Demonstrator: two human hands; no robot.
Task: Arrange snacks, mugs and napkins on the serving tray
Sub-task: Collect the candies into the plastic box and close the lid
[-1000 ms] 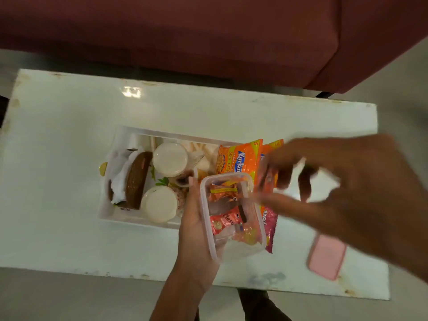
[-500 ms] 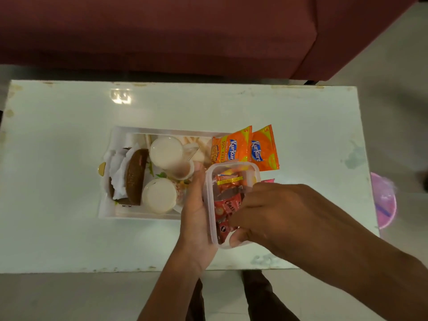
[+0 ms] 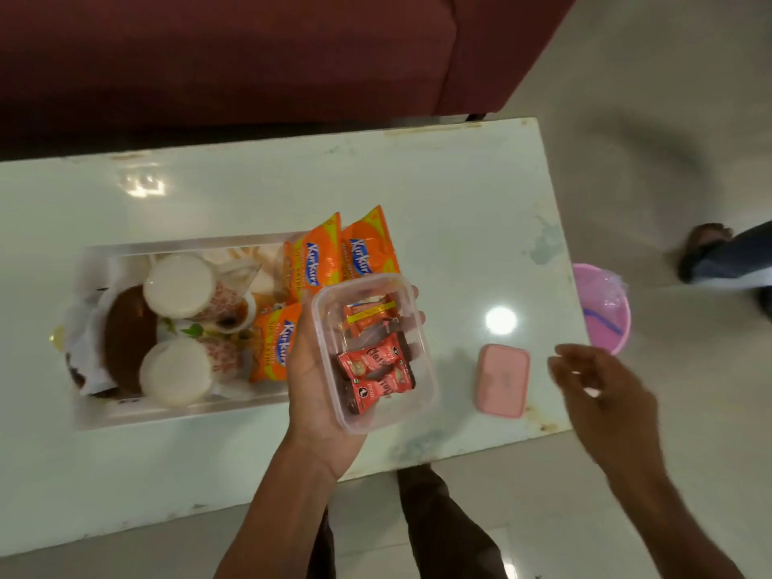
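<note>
Head view: left hand [image 3: 311,394] cradles snack box [image 3: 376,353]; right hand [image 3: 601,386] hovers loose.

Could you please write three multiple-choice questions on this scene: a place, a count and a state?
1. Where is the pink lid? A) on the table, right of the clear container; B) in the tray; C) on the sofa.
2. How many orange Kurkure packets show? A) one; B) three; C) five.
3. The clear container is: A) lidded; B) empty; C) uncovered, held by the left hand.
Answers: 1 A, it lies flat on the table; 2 B, two side by side and one below them; 3 C, fingers wrap it and sachets show inside.
</note>
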